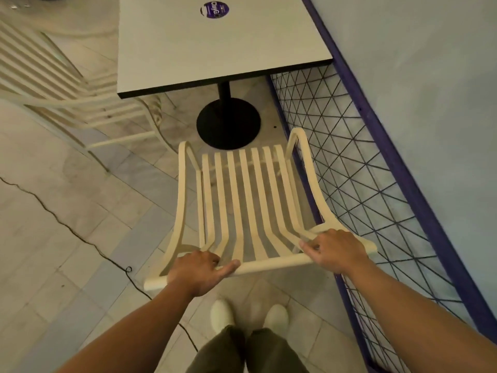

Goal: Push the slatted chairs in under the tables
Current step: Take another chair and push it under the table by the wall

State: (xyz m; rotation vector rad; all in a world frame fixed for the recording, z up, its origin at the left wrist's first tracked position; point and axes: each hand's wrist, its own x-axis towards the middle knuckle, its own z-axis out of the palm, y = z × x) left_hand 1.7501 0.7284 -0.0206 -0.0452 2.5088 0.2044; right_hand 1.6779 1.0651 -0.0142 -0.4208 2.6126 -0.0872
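Note:
A cream slatted chair (243,192) stands in front of me, its seat facing a grey square table (215,44) on a black pedestal base (228,123). The seat's front edge lies just short of the base, outside the tabletop. My left hand (200,270) grips the left part of the chair's top rail, thumb along the rail. My right hand (334,250) holds the right part of the same rail. A second cream slatted chair (67,84) stands at the table's left side, its seat partly under the tabletop.
A purple-framed wire mesh fence (363,170) runs along the right, close beside the chair, with a pale wall behind. A thin black cable (67,227) crosses the tiled floor on the left. A round purple sticker (215,9) sits on the tabletop. My white shoes (250,316) are below.

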